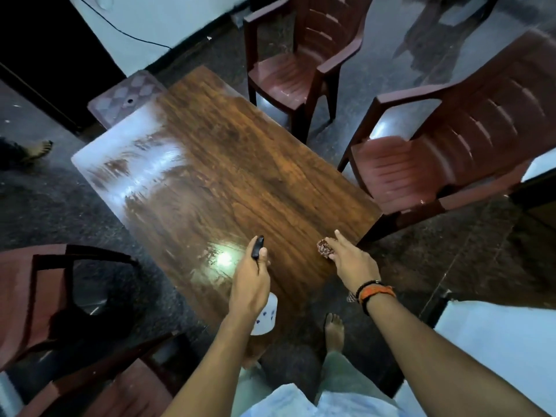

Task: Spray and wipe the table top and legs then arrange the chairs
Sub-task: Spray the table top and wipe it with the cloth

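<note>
Step in hand: I judge I am spraying the near end of the worktop [240, 164] and about to wipe it, with the legs and chairs not yet dealt with
Left grip: my left hand [251, 284] is clenched round the spray bottle [266, 317], thumb by the black nozzle head [258, 246], which aims out over the wood
Right grip: my right hand [353, 261] holds a bunched patterned cloth [325, 247] under the palm, forefinger stretched out, just above the near right corner of the worktop
Worktop: wooden, long, running away from me; the far left corner glares white under the light and a bright spot sits by the near edge just left of the nozzle; streaks there may be wet film, I cannot tell for sure
Doing it well: I would keep the nozzle low and angled at the wood so mist does not drift to the chairs, spray in short bursts, then draw the cloth in overlapping strokes along the grain from far edge to near edge
Risk: a soaked near edge could drip onto the floor by my bare foot [334, 331]
Container: the bottle is pale with small blue marks; my hand hides most of it, so its fill level cannot be read
Chairs: two maroon plastic chairs [288, 70] and [445, 152] stand off the right edge, and another [45, 296] off the near left corner, all pulled back
</note>
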Demonstrator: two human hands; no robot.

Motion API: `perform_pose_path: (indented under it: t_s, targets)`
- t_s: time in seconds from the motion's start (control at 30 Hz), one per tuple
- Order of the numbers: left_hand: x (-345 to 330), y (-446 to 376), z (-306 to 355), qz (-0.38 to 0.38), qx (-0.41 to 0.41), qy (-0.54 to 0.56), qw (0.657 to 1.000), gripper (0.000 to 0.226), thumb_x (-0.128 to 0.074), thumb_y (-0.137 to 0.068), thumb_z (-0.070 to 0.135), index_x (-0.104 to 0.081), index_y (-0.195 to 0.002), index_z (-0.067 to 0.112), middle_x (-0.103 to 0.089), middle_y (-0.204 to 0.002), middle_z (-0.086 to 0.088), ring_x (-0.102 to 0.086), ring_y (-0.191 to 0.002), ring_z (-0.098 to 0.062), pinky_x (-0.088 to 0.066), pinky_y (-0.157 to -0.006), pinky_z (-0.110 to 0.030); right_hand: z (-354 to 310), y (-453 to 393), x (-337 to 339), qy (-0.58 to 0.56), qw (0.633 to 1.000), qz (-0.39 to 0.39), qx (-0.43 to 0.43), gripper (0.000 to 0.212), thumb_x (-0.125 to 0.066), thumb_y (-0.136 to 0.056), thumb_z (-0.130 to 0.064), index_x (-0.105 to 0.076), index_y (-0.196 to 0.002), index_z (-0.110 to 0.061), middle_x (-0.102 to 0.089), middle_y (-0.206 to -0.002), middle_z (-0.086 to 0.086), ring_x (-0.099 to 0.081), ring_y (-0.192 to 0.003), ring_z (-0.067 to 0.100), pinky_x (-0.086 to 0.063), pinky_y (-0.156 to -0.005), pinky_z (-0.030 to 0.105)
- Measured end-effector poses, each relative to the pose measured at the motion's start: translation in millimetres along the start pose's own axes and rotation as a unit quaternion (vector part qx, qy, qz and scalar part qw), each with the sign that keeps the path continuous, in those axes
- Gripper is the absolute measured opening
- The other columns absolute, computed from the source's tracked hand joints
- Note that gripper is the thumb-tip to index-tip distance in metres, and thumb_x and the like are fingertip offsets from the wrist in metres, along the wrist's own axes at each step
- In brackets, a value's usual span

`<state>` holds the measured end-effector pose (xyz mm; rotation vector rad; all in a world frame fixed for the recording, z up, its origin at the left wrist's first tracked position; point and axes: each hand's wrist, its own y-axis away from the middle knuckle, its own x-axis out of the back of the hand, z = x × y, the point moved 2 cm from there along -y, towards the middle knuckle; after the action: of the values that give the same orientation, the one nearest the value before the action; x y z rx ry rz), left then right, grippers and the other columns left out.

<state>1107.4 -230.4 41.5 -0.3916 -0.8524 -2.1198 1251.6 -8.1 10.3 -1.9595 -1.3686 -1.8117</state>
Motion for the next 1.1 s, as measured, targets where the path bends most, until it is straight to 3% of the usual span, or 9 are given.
perform_pose_path:
  t_s: [0.13,0.27,0.37,0.5,0.7,0.77,0.87,0.97,1.1]
  targets:
    - [-32,24,15,0.049,0.010,0.024,0.998,0.071,-0.024,-0.105,0.078,-0.051,-0.155,0.035,-0.068,-0.082,-0.001,-0.072,-0.078,-0.029,-0.053,-0.068,-0.039,26,-11,-1,0.029,0.995,-0.088,0.021,0.044,-0.048,-0.114,-0.035,-0.051,-0.157,-0.038,-0.030,-0.175,-0.014,-0.064,-0.133,0.028,-0.055,-0.107,0.044]
    - [-43,46,30,0.093,0.020,0.036,0.995,0.089,-0.017,-0.098,0.090,-0.053,-0.152,0.030,-0.075,-0.119,-0.023,-0.073,-0.102,-0.042,-0.060,-0.086,-0.053,40,-15,5,-0.210,0.974,-0.058,-0.060,0.034,-0.064,-0.105,-0.038,-0.074,-0.137,-0.029,-0.074,-0.136,0.000,-0.072,-0.116,0.026,-0.058,-0.101,0.040]
    - [-40,65,40,0.115,0.016,0.042,0.992,0.068,-0.021,-0.103,0.079,-0.038,-0.163,0.049,-0.076,-0.105,-0.007,-0.073,-0.082,-0.033,-0.061,-0.077,-0.055,45,-6,10,-0.403,0.910,-0.032,-0.097,0.026,-0.073,-0.101,-0.034,-0.081,-0.123,-0.022,-0.080,-0.114,-0.004,-0.073,-0.107,0.020,-0.058,-0.102,0.043]
    - [-38,81,32,0.134,0.028,0.047,0.989,0.063,-0.021,-0.102,0.081,-0.036,-0.159,0.058,-0.073,-0.094,-0.010,-0.068,-0.067,-0.039,-0.062,-0.068,-0.058,65,20,11,-0.480,0.870,-0.065,-0.089,0.010,-0.075,-0.102,-0.026,-0.077,-0.108,-0.033,-0.080,-0.096,-0.014,-0.075,-0.098,0.012,-0.064,-0.090,0.042]
    - [-34,90,17,0.124,0.026,0.041,0.991,0.067,-0.020,-0.100,0.083,-0.034,-0.159,0.054,-0.075,-0.095,0.005,-0.069,-0.061,-0.032,-0.063,-0.064,-0.051,133,74,20,-0.513,0.842,-0.028,-0.165,0.016,-0.073,-0.102,-0.027,-0.079,-0.117,-0.025,-0.083,-0.106,0.002,-0.075,-0.096,0.021,-0.057,-0.080,0.036]
    - [-35,87,12,0.113,0.024,0.039,0.993,0.076,-0.017,-0.098,0.088,-0.038,-0.159,0.049,-0.076,-0.102,0.004,-0.071,-0.064,-0.021,-0.064,-0.071,-0.051,150,96,22,-0.527,0.820,-0.027,-0.221,0.033,-0.074,-0.100,-0.036,-0.077,-0.128,-0.019,-0.081,-0.116,0.004,-0.074,-0.106,0.026,-0.058,-0.090,0.042]
    - [-38,84,9,0.096,0.013,0.053,0.994,0.086,-0.017,-0.097,0.091,-0.055,-0.146,0.031,-0.075,-0.100,-0.008,-0.077,-0.086,-0.029,-0.064,-0.083,-0.055,158,125,22,-0.581,0.764,-0.033,-0.280,0.038,-0.070,-0.102,-0.037,-0.074,-0.134,-0.017,-0.080,-0.122,0.006,-0.074,-0.115,0.032,-0.054,-0.108,0.054]
    - [-42,85,9,0.055,-0.018,0.054,0.997,0.077,-0.020,-0.100,0.088,-0.047,-0.157,0.042,-0.075,-0.110,-0.010,-0.075,-0.104,-0.037,-0.064,-0.088,-0.055,140,153,18,-0.672,0.680,-0.028,-0.293,0.036,-0.064,-0.106,-0.035,-0.073,-0.135,-0.016,-0.078,-0.127,0.012,-0.074,-0.118,0.036,-0.051,-0.112,0.056]
    - [-37,92,6,0.029,-0.057,0.042,0.997,0.083,-0.020,-0.099,0.089,-0.045,-0.161,0.039,-0.075,-0.106,-0.010,-0.071,-0.078,-0.016,-0.065,-0.081,-0.051,100,177,6,-0.828,0.495,-0.057,-0.256,0.045,-0.054,-0.111,-0.038,-0.063,-0.148,-0.013,-0.069,-0.143,0.017,-0.063,-0.135,0.036,-0.053,-0.107,0.065]
